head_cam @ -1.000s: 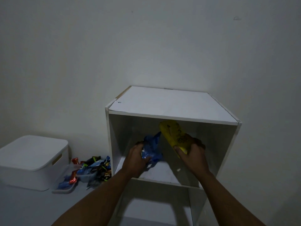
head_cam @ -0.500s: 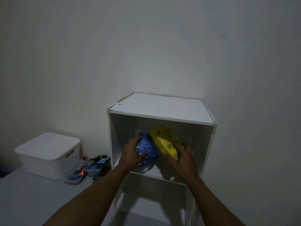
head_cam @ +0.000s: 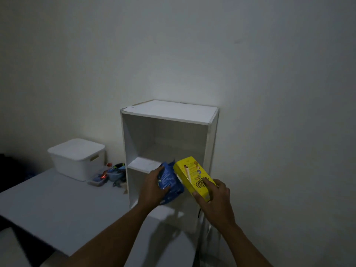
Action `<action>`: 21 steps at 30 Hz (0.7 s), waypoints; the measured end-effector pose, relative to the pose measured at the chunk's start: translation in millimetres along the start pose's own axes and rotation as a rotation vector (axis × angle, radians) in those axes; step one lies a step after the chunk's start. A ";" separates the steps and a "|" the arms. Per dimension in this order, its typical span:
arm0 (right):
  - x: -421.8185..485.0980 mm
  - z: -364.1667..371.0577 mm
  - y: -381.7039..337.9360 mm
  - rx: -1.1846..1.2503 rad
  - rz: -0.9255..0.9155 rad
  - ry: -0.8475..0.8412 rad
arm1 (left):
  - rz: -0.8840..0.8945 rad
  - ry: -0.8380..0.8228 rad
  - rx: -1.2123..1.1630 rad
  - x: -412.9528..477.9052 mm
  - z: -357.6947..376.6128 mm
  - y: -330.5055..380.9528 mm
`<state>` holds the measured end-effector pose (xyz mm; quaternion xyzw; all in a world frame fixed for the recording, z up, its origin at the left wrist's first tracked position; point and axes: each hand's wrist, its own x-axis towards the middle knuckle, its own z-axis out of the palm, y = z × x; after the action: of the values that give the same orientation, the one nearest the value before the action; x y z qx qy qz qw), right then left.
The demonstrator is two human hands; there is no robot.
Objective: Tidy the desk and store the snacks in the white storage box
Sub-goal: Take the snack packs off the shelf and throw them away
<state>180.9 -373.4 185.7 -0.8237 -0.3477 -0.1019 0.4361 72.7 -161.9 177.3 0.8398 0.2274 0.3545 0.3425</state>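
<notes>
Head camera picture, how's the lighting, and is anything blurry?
Head view: dim, darkest at the left edge; the left hand and blue crinkled snack bag, right hand and yellow cardboard box look sharp; the snack pile beside the lidded white plastic storage box is murky.

yellow box (head_cam: 193,177), blue packet (head_cam: 170,180), white storage box (head_cam: 77,158), white shelf (head_cam: 169,112)

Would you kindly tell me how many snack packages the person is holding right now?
2: a blue crinkly plastic bag in the left hand, a yellow cardboard box in the right hand, both before the white shelf unit. Another could be hidden behind them.
</notes>
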 end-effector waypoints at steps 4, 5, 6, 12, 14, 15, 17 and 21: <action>-17.9 -19.4 29.3 0.013 0.032 -0.002 | -0.039 -0.032 0.003 -35.1 27.3 7.8; -21.8 -27.5 40.7 0.007 0.041 -0.005 | -0.034 -0.054 0.015 -45.6 40.4 11.5; -25.3 -34.9 53.3 -0.004 0.051 -0.003 | -0.039 -0.077 0.021 -56.8 54.2 14.1; -43.4 -61.8 121.3 -0.053 0.133 -0.019 | -0.110 -0.173 -0.028 -99.9 133.7 13.1; -47.1 -66.4 146.3 -0.067 0.159 -0.044 | -0.136 -0.212 -0.060 -109.1 162.9 7.5; -48.0 -68.3 158.5 -0.073 0.177 -0.062 | -0.153 -0.227 -0.067 -113.1 177.0 4.8; -47.2 -71.4 183.3 -0.093 0.205 -0.089 | -0.192 -0.242 -0.076 -117.7 205.2 -1.6; -35.3 -75.3 231.0 -0.131 0.212 -0.153 | -0.251 -0.259 -0.096 -118.1 256.5 -10.5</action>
<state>317.9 -537.1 64.5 -0.8880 -0.2833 -0.0148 0.3619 187.7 -335.0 -14.3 0.8261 0.2673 0.2082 0.4503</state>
